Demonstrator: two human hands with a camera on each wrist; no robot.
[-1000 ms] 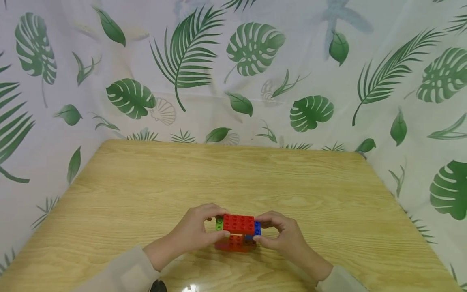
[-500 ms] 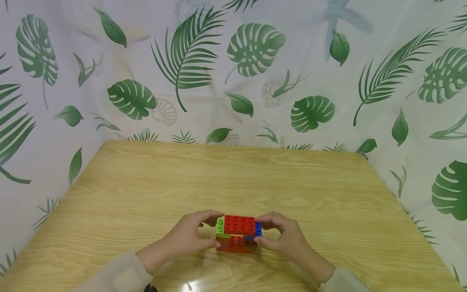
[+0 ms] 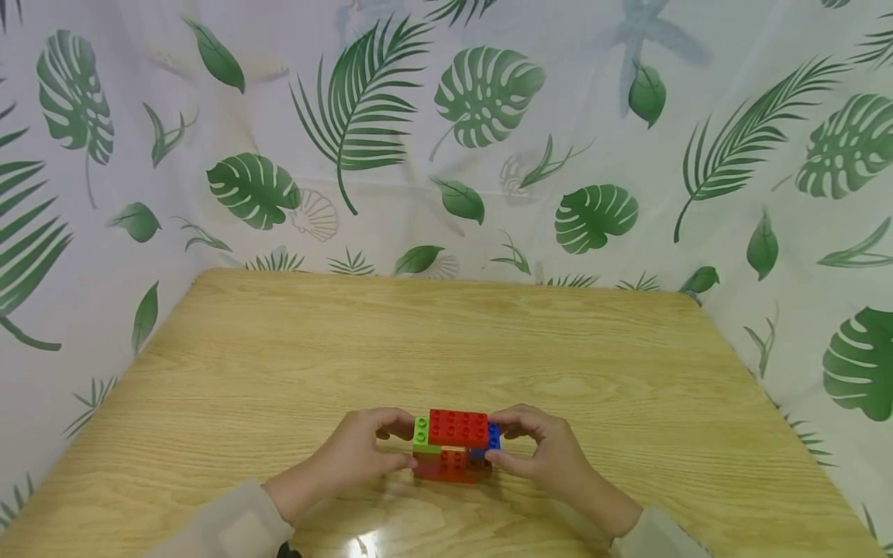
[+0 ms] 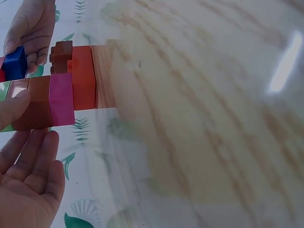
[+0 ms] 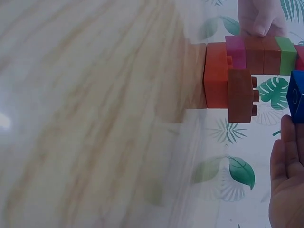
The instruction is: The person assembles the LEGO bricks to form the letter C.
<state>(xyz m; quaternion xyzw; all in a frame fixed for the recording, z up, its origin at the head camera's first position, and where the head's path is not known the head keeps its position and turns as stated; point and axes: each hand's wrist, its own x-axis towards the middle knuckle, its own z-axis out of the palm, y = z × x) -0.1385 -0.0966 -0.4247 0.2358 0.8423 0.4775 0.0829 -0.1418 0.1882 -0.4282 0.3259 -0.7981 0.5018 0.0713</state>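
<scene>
A toy brick structure stands on the table in front of me. Its orange brick (image 5: 216, 78) lies at the bottom. On its left side rise a pink brick (image 4: 61, 99), brown bricks (image 4: 39, 102) and a green brick (image 3: 421, 435). My left hand (image 3: 359, 448) grips this stack, thumb in front and fingers behind. A red brick (image 3: 458, 428) bridges across the top. Under its right end is a blue brick (image 3: 494, 436), which my right hand (image 3: 551, 449) pinches. A gap separates the blue brick from a lower brown brick (image 5: 240, 97) in the right wrist view.
The wooden table (image 3: 446, 341) spreads out behind and beside the bricks. White cloth (image 3: 391, 225) with green leaves hangs along its back and both sides. Light sleeves cover both forearms, and a bright reflection lies near the front.
My left hand has slid left and lower, off the red and green bricks, to the side of the stack. My right hand keeps nearly the same place at the blue brick.
</scene>
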